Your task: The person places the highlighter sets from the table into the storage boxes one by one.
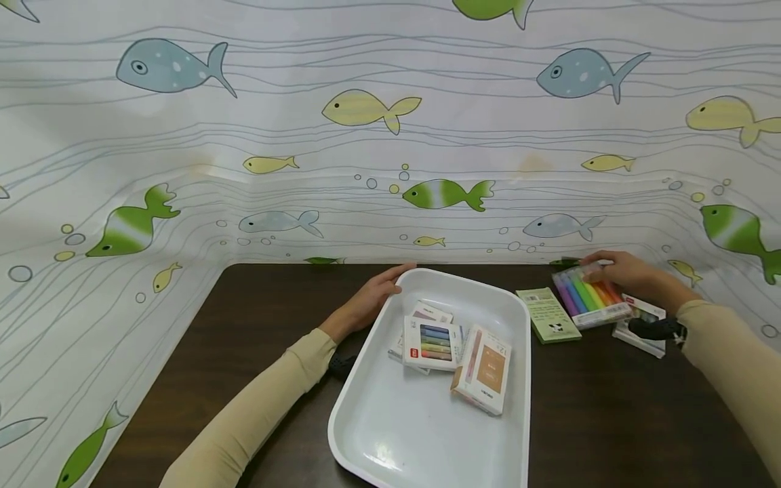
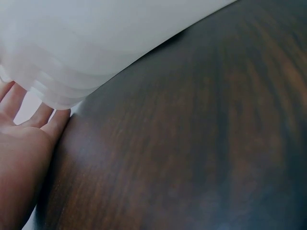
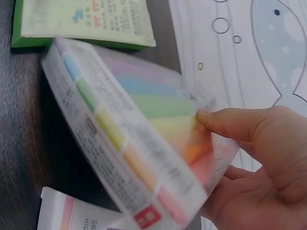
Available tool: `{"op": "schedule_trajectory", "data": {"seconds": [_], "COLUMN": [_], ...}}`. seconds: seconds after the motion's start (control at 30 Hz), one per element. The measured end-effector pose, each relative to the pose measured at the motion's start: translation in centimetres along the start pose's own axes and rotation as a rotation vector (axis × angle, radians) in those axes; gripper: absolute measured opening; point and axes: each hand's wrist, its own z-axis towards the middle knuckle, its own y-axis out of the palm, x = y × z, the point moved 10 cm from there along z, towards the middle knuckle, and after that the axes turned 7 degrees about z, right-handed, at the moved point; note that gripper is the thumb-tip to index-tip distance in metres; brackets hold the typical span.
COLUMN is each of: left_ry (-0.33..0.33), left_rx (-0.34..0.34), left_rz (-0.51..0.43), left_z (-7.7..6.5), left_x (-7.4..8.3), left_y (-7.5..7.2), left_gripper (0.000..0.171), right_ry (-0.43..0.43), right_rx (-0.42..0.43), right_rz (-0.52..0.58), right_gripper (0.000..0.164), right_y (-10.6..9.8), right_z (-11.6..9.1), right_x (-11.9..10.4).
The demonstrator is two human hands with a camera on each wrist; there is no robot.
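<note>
My right hand [image 1: 622, 270] pinches a clear pack of rainbow-coloured highlighters [image 1: 588, 298] at its far end, thumb on top. In the right wrist view the pack [image 3: 139, 129] is tilted, its white printed end towards the camera. At the upper left corner of a white tray [image 1: 372, 434], my left hand [image 1: 369, 298] grips the rim. Its fingers [image 2: 58, 122] lie along the outer wall in the left wrist view. Inside the tray lie a crayon box [image 1: 433, 343] on top of other flat boxes, and a white and brown box [image 1: 485, 369].
Right of the tray lies a green box [image 1: 549, 316] with a panda picture. A white box [image 1: 641, 332] sits partly under my right wrist. Behind the dark wooden table [image 1: 610, 413] rises a fish-patterned sheet [image 1: 390, 149].
</note>
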Motion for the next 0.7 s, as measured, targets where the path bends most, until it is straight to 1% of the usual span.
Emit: {"op": "schedule_trajectory", "data": {"seconds": [0.1,0.23,0.3,0.43,0.57,0.7], "left_ry": [-0.001,-0.006,-0.009,-0.008,-0.002,0.004], "left_rx": [0.001,0.010,0.016,0.011,-0.001,-0.006], "left_rz": [0.000,0.004,0.003,-0.002,-0.010,-0.011], "left_z": [-0.1,-0.2,-0.2,-0.1,0.0,-0.1], "left_x": [0.1,0.2,0.1,0.0,0.0,-0.1], "left_y": [0.0,0.0,0.0,0.1,0.1,-0.1], "left_gripper": [0.059,0.060,0.059,0.059,0.060,0.058], "right_ry": [0.023,0.025,0.020,0.003,-0.021,-0.039], "right_rx": [-0.017,-0.020,-0.011,0.018,0.043,0.036], "right_rz": [0.092,0.168,0.181,0.147,0.105,0.136], "right_gripper": [0.067,0.065,0.064,0.065,0.065,0.062], "right_y": [0.1,-0.1,-0.3,-1.0,-1.8,-1.6], "right_z": [-0.3,-0.8,-1.2,-2.1,-2.7,-3.2], "right_x": [0.1,0.1,0.0,-0.6,-1.8,-3.5]}}
